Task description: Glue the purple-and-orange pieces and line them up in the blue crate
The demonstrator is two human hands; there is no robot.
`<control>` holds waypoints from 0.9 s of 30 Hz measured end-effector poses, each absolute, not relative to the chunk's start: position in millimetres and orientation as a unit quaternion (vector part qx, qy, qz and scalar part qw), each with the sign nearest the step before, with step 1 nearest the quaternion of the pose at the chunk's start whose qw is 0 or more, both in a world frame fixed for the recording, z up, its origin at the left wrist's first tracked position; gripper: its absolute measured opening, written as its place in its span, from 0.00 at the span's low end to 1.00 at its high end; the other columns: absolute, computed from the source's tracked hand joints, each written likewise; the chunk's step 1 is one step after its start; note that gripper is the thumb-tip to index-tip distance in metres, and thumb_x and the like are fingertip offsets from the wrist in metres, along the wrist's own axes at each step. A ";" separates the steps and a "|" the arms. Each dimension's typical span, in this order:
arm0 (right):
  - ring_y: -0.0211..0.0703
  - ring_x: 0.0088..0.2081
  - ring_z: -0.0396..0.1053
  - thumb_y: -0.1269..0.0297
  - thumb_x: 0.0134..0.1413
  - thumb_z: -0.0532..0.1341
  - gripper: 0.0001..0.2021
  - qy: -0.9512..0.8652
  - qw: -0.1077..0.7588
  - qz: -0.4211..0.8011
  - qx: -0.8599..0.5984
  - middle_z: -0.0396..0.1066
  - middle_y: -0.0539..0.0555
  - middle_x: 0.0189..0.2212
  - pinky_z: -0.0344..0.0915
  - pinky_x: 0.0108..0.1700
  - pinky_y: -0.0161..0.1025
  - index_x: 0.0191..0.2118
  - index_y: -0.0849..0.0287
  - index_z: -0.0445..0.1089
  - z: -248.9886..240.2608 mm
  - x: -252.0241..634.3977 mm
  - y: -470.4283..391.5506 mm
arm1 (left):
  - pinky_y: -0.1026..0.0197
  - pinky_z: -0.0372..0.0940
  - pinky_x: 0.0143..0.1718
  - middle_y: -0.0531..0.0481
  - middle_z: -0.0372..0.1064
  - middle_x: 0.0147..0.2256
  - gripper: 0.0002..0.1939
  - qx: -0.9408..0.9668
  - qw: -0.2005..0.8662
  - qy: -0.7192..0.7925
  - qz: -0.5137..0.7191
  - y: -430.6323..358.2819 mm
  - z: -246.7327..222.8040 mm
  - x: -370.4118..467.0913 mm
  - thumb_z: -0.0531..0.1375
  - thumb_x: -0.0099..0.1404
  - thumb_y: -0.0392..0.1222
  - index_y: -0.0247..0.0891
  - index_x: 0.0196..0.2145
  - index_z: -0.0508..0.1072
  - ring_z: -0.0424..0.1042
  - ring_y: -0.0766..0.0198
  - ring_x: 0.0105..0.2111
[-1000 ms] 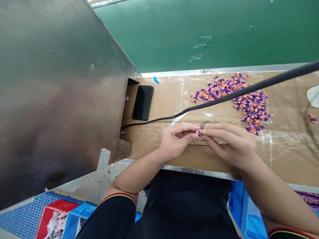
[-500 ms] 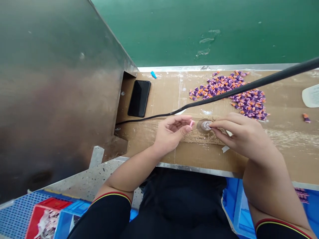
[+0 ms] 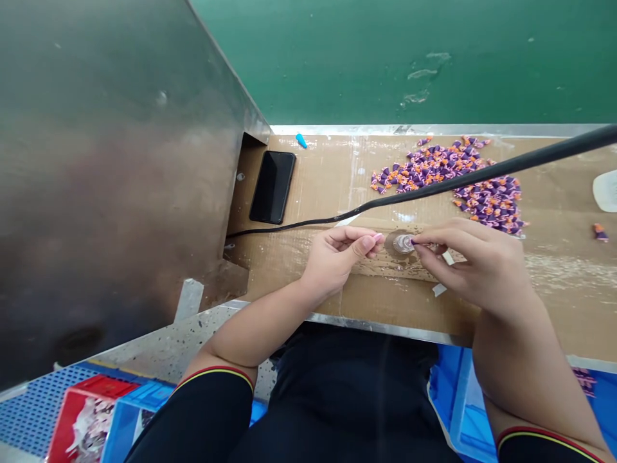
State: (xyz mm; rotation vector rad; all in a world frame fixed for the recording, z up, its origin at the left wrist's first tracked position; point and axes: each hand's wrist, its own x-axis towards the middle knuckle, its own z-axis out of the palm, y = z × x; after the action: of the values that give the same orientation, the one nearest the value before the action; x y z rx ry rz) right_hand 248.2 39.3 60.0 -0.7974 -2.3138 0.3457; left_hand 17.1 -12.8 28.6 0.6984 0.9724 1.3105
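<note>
"Pink piece (image 3: 377,238) first. Where?"

"In left hand (image 3: 332,260), pinched by thumb and fingertips, above counter (image 3: 274,257), just left of clear dish (image 3: 403,244)."

"Right hand (image 3: 482,260)?"

"Closed on small purple bit (image 3: 413,242), at right side of clear dish. Touching the rim or just over it: can't tell."

"Hands together or apart?"

"Apart, one each side of clear dish, both pinching."

"Under clear dish?"

"Dark, wet-looking patch (image 3: 391,243) on counter, specks or droplets scattered about."

"Near right hand?"

"Pale strip (image 3: 448,258) right beside the fingers, plus small white scrap (image 3: 439,290) flat on counter, nearer the front edge."

"Farther back?"

"Pile of purple, pink and orange pieces (image 3: 434,168), crossed in view by black cable (image 3: 376,204). Lone piece (image 3: 600,232) well apart at far right, near white object (image 3: 605,191), cut off by the view's edge."

"Left side?"

"Black phone (image 3: 272,187) flat on counter, beside large metal panel (image 3: 120,193). Blue tip (image 3: 301,140) just beyond phone. Green surface (image 3: 328,64) along the far edge."

"Below counter?"

"Red bin (image 3: 108,386) at lower left, pale bits inside, too small to identify. Blue bin (image 3: 149,393) right next to it."
</note>
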 end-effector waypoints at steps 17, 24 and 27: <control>0.45 0.34 0.85 0.71 0.61 0.74 0.11 -0.804 0.476 0.106 -0.340 0.87 0.52 0.38 0.83 0.39 0.38 0.47 0.50 0.82 39.6 209.7 11.5 | 0.62 0.77 0.40 0.48 0.83 0.34 0.21 0.260 0.673 0.407 0.560 -17.7 25.1 26.3 0.80 0.57 0.61 0.41 0.33 0.86 0.78 0.67 0.33; 0.46 0.36 0.85 0.71 0.63 0.74 0.10 -0.800 0.483 0.119 -0.336 0.87 0.53 0.40 0.86 0.41 0.42 0.47 0.51 0.81 40.1 208.7 10.1 | 0.58 0.78 0.43 0.47 0.84 0.38 0.20 0.301 0.650 0.414 0.561 -19.3 23.8 25.2 0.78 0.60 0.61 0.42 0.36 0.86 0.80 0.65 0.35; 0.44 0.35 0.85 0.72 0.62 0.74 0.10 -0.808 0.482 0.093 -0.326 0.86 0.51 0.39 0.85 0.40 0.38 0.46 0.52 0.81 40.7 207.9 9.8 | 0.57 0.80 0.46 0.46 0.84 0.38 0.17 0.344 0.606 0.421 0.581 -20.8 25.8 27.0 0.76 0.64 0.59 0.42 0.36 0.87 0.82 0.62 0.37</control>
State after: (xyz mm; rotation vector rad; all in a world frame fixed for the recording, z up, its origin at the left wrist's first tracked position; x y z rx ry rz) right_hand 207.9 9.8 40.7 -0.7935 -1.9704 0.2277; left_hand 27.0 -20.8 25.8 0.7948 0.9738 1.3442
